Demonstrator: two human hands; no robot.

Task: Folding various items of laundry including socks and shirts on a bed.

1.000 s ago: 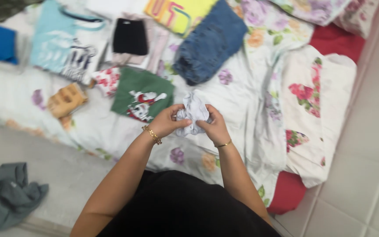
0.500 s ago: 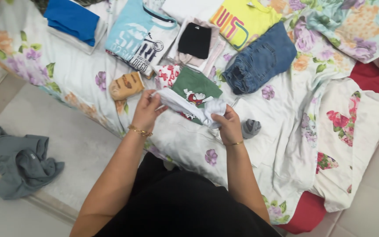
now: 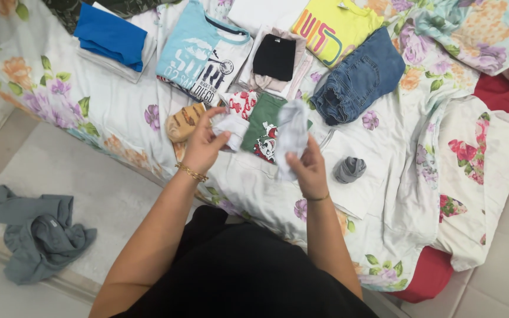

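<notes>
Your left hand (image 3: 204, 144) is pinched around one small white sock (image 3: 231, 126), your right hand (image 3: 306, 168) grips another white sock (image 3: 293, 132) hanging upright, both held over the flowery bed sheet (image 3: 119, 118). Just right sits a balled grey sock (image 3: 349, 169). Further back you've got the green shirt (image 3: 266, 118), folded jeans (image 3: 357, 79), and a blue folded top (image 3: 110, 36).
</notes>
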